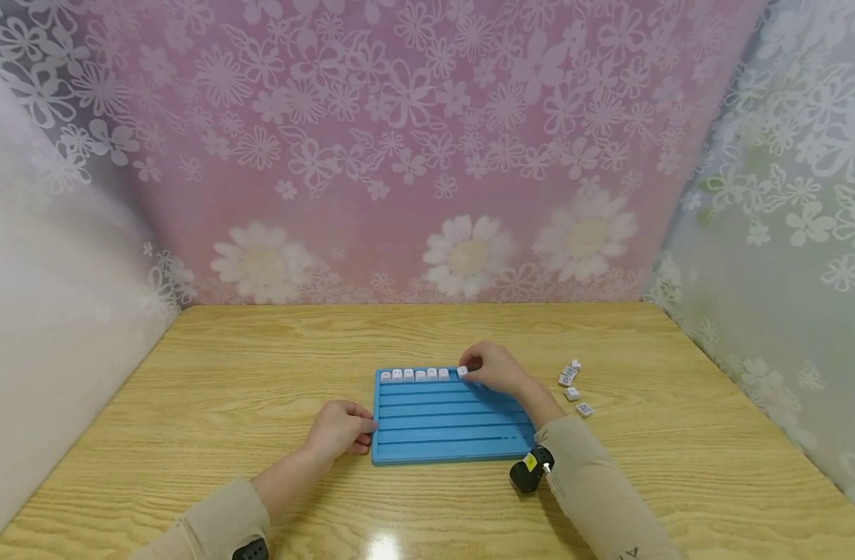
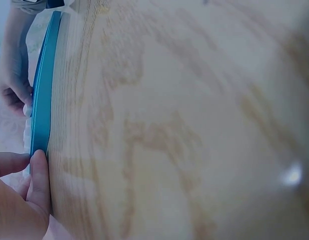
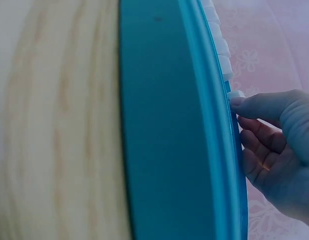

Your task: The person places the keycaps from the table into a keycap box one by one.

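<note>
A blue ridged tray (image 1: 441,432) lies on the wooden table, with several white keycaps (image 1: 409,375) standing side by side along its far row from the left corner. My right hand (image 1: 495,369) pinches another white keycap (image 1: 462,372) between thumb and fingers at that far row, a small gap to the right of the others. In the right wrist view the thumb (image 3: 262,106) presses on this keycap just past the tray's rim. My left hand (image 1: 339,429) grips the tray's left edge; the left wrist view shows its fingertips on either side of the edge.
Several loose white keycaps (image 1: 572,393) lie on the table (image 1: 259,350) to the right of the tray, beyond my right forearm. A flowered pink curtain (image 1: 399,155) hangs behind the table's far edge, with pale cloth walls at both sides.
</note>
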